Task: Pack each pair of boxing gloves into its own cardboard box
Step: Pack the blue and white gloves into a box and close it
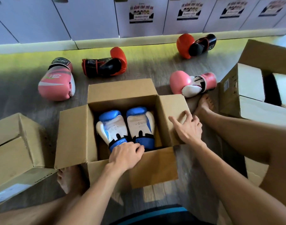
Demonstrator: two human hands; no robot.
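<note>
An open cardboard box [74, 135] stands on the floor between my legs. Two blue and white boxing gloves [113, 127] [139, 122] lie side by side inside it, cuffs toward me. My left hand [126, 154] rests on the cuff of the left blue glove, fingers curled over it. My right hand [187, 127] lies on the box's right flap with fingers spread. Two pink gloves [57, 82] [191, 82] and two red and black gloves [106, 64] [195, 45] lie on the floor beyond the box.
A closed cardboard box [10, 146] sits at my left. An open box [252, 88] lies on its side at the right. White lockers [93, 18] with stickers line the far wall. My bare feet [204, 104] [69, 177] flank the middle box.
</note>
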